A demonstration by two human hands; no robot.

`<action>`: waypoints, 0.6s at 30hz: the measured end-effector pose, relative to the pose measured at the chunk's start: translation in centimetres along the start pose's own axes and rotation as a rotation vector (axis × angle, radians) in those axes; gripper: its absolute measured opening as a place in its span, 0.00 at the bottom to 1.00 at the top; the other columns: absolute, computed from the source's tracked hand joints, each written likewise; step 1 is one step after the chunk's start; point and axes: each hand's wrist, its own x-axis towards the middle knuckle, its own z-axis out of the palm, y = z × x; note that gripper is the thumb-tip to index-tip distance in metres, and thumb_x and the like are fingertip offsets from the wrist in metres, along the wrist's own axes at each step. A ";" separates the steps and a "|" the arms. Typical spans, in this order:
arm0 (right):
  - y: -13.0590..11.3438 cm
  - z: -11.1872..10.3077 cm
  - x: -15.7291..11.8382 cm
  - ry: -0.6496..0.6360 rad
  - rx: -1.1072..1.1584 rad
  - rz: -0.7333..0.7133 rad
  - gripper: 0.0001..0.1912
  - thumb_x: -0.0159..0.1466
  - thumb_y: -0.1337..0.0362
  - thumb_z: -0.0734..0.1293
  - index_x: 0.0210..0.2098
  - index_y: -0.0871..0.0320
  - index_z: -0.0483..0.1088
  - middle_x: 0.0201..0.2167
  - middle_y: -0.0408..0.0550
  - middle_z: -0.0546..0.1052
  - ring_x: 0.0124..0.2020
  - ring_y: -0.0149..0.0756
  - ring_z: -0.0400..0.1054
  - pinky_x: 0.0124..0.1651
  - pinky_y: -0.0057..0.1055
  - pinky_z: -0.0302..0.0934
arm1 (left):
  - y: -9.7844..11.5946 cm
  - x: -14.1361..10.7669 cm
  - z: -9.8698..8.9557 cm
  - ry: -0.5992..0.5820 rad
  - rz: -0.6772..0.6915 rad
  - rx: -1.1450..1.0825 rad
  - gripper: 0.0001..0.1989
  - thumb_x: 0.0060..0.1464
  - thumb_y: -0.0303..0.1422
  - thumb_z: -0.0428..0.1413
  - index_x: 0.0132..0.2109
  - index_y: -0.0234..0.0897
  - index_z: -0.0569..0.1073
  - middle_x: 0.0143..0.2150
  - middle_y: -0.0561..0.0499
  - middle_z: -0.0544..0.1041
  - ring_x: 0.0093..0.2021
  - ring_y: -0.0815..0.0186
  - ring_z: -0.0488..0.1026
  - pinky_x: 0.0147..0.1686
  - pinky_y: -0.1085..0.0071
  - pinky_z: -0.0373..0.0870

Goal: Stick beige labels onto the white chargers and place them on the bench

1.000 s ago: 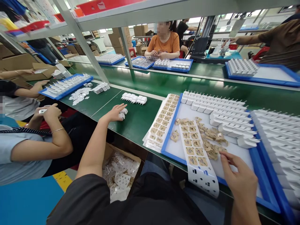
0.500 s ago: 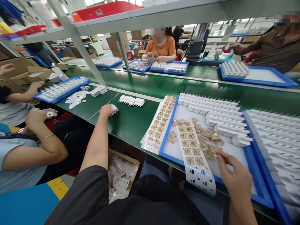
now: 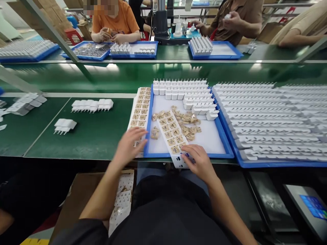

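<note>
My left hand (image 3: pixel 131 144) is open, fingers spread, over the stack of sticker sheets (image 3: pixel 142 106) beside the tray's left edge. My right hand (image 3: pixel 199 161) has its fingertips at the near end of a white sheet of brown stickers (image 3: pixel 170 131). A gap shows between its thumb and fingers, with nothing visible in them. That sheet lies slanted in the blue-rimmed tray (image 3: pixel 226 144), its near end hanging over the rim. Loose brown pieces (image 3: pixel 189 118) are heaped right of it. White plug adapters (image 3: pixel 187 92), pins up, stand in rows at the tray's back and right.
On the green bench to the left lie two groups of white adapters (image 3: pixel 92 105) (image 3: pixel 64 125). Another tray full of adapters (image 3: pixel 276 126) adjoins on the right. Across the belt (image 3: pixel 114 75), people sit behind more trays. A box with used sheets (image 3: pixel 124 195) stands below.
My left hand has let go of white adapters on the left bench and come back to the tray's left edge. My right hand has moved to the sheet's near end. The view has turned right.
</note>
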 end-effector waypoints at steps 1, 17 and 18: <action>-0.2 -0.1 -0.4 -0.022 0.000 -0.007 0.13 0.67 0.68 0.66 0.51 0.53 0.71 0.45 0.51 0.81 0.47 0.45 0.74 0.51 0.47 0.68 | 2.1 0.0 1.4 -0.052 0.062 -0.040 0.15 0.63 0.40 0.56 0.54 0.45 0.76 0.55 0.47 0.79 0.62 0.54 0.70 0.62 0.52 0.68; -1.0 0.5 0.1 -0.080 -0.130 0.131 0.07 0.69 0.64 0.65 0.44 0.56 0.75 0.38 0.52 0.76 0.41 0.44 0.68 0.42 0.41 0.62 | 7.1 -0.7 6.1 -0.299 0.238 0.086 0.20 0.63 0.45 0.54 0.59 0.48 0.73 0.62 0.50 0.75 0.64 0.52 0.68 0.65 0.49 0.60; -1.0 0.5 0.2 -0.080 -0.115 0.131 0.06 0.69 0.64 0.65 0.43 0.56 0.75 0.38 0.51 0.76 0.41 0.44 0.69 0.42 0.41 0.62 | 7.1 -0.6 6.0 -0.310 0.240 0.096 0.20 0.64 0.45 0.53 0.60 0.48 0.73 0.63 0.50 0.74 0.64 0.51 0.68 0.65 0.48 0.60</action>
